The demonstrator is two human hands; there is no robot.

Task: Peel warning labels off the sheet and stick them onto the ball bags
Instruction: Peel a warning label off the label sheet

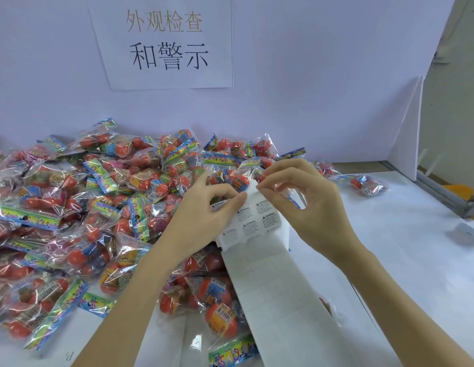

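A long white label sheet [278, 282] runs from the bottom centre up to my hands; its top end carries several white warning labels [267, 218]. My left hand [204, 215] grips the sheet's upper left edge, thumb on a label. My right hand [307, 205] pinches the top corner of the sheet between thumb and forefinger. A large pile of clear ball bags [79, 207] with orange-red balls and colourful headers covers the left and middle of the table.
A white wall behind holds a paper sign [167, 43] with printed characters. One ball bag [368, 185] lies apart on the white table at the right. A white partition [405, 144] and a grey rail [447, 197] border the right side.
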